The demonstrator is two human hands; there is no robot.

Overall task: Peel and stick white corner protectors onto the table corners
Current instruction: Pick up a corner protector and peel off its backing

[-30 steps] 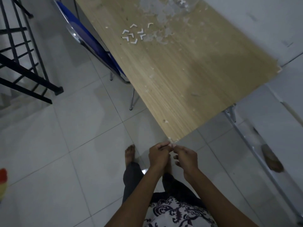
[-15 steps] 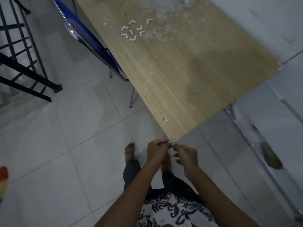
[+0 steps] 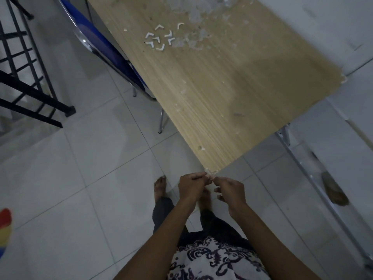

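A wooden table runs away from me; its near corner is just above my hands. My left hand and my right hand meet fingertip to fingertip right below that corner, both pinching a small white corner protector between them. The piece is mostly hidden by my fingers. Several more white corner protectors lie loose in a cluster on the far part of the tabletop. A white piece shows at the table's right corner.
A blue chair with chrome legs is tucked at the table's left side. Black metal railing stands at the left. A metal frame runs along the right. The floor is pale tile; my bare feet are below my hands.
My hands have stayed together at the near corner, pinching the same small piece. The view has shifted slightly; nothing else has moved.
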